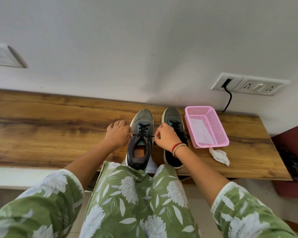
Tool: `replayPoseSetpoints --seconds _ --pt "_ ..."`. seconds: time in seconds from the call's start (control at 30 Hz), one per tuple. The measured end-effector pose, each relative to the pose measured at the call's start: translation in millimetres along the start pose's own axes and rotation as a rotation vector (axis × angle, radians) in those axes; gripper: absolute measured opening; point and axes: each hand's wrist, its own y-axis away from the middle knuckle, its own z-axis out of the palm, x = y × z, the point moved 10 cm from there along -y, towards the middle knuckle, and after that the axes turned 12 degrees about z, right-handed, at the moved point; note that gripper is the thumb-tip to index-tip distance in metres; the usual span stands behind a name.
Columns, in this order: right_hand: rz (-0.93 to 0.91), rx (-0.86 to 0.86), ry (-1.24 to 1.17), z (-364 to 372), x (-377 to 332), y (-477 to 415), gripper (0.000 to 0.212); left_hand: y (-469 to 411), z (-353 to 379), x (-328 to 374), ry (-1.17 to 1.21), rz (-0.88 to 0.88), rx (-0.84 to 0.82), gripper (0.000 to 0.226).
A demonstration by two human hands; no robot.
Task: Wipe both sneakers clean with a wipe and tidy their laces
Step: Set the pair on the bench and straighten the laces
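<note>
**Desk:** Fingers first. What have you got?

**Operator:** I see both hands curled tight. Left hand (118, 133) sits just left of the left-hand sneaker (141, 120), its fingers (126, 130) pinching one end of the black lace (143, 135). Right hand (165, 137) pinches the other end, between the two shoes. The lace runs taut and level between them, across the top eyelets.

**Desk:** Where are the shoes?

**Operator:** Side by side on the wooden worktop (50, 131), toes to the wall, heels at the near edge. The right-hand sneaker (172, 113) is partly hidden behind my right wrist, and one loose lace end trails off its right side.

**Desk:** Containers?

**Operator:** One pink mesh basket (221, 143), just right of the right-hand sneaker. A white sheet (199, 129) lies flat on its floor. I can't tell what it is. A crumpled wipe (219, 156) lies on the worktop just in front of the basket.

**Desk:** How do the shoes look?

**Operator:** Grey toe caps, darker towards the heel, white soles. The left-hand one is laced in neat crosses with its mouth open and an orange insole showing. Something white shows under its heel, and I can't make it out.
</note>
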Motion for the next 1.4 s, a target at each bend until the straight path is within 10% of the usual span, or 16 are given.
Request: replayPoseSetpoints --seconds 0.17,0.6,0.83,1.0,1.17,1.4 --pt "0.057 -0.15 -0.122 4 3 1 0.015 0 5 -3 0.405 -0.031 -0.026 0.018" --pt "0.261 -0.506 -1.627 40 -19 3 0.02 -3 12 16 1.229 -0.038 0.03 0.022" --pt "0.274 -0.518 -1.714 45 -16 -2 0.014 -9 -7 5 0.797 -0.073 0.272 0.013" --pt "0.298 -0.516 -1.731 47 -12 2 0.014 -16 -23 3 0.448 -0.004 0.113 0.036" --pt "0.339 -0.496 -1.754 49 0 3 0.017 1 4 6 0.855 0.077 -0.26 0.034" --pt "0.38 -0.49 -1.747 56 4 5 0.018 12 33 -15 1.137 -0.02 -0.266 0.015"
